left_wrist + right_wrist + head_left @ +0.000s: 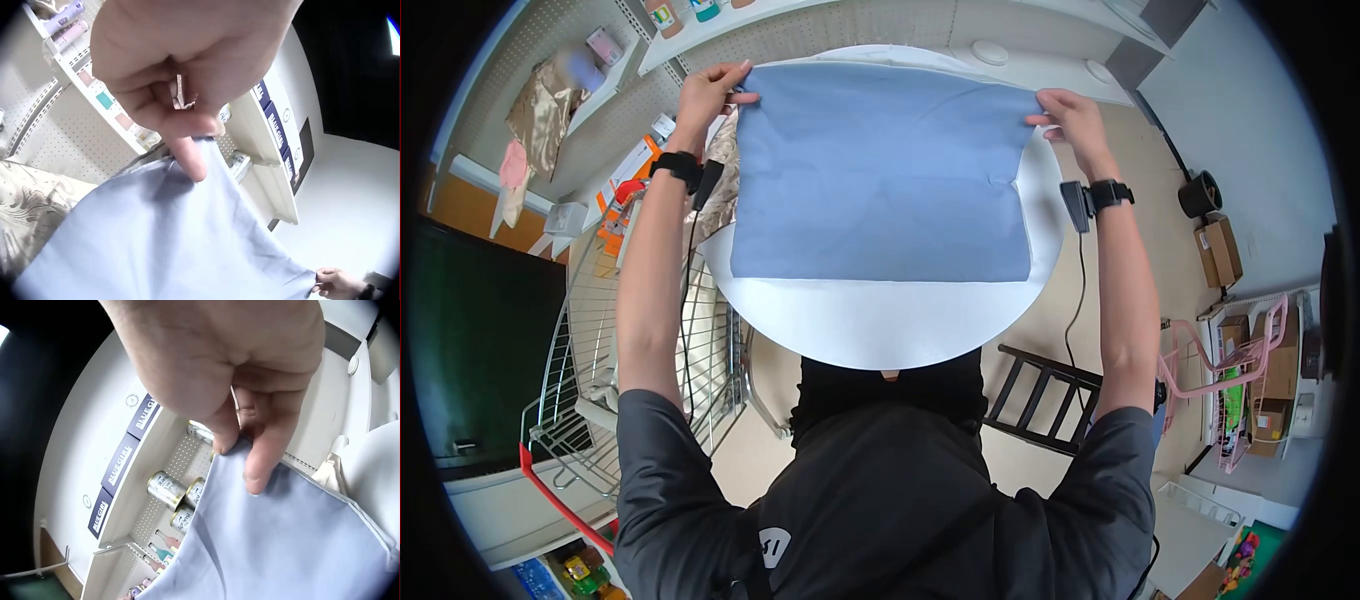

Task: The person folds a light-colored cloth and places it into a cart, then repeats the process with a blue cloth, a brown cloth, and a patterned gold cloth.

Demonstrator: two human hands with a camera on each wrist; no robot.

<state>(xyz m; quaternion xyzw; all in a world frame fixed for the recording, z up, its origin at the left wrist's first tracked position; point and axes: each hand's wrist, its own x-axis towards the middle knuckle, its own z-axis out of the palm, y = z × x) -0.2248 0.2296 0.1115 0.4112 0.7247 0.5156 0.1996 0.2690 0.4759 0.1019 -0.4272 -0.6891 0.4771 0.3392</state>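
Left hand [708, 98] and right hand [1074, 122] — each pinching a far corner, blue cloth [880, 180] between, white tabletop [870, 322] beneath

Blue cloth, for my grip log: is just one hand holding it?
No, the left hand and right hand each pinch a far corner of the blue cloth.

1. Bright, even light fills the room around me; the white table [870, 325] glows, and the blue cloth [880, 190] carries only faint shading.
2. At ten o'clock, shiny fabric [540, 115] gleams beside a blurred smudge [583, 68].
3. The head view bows the shelf [730, 27] near eleven o'clock; its corners go black.
4. Both wrist views look paler, with soft shadow beneath the left hand [187, 69].
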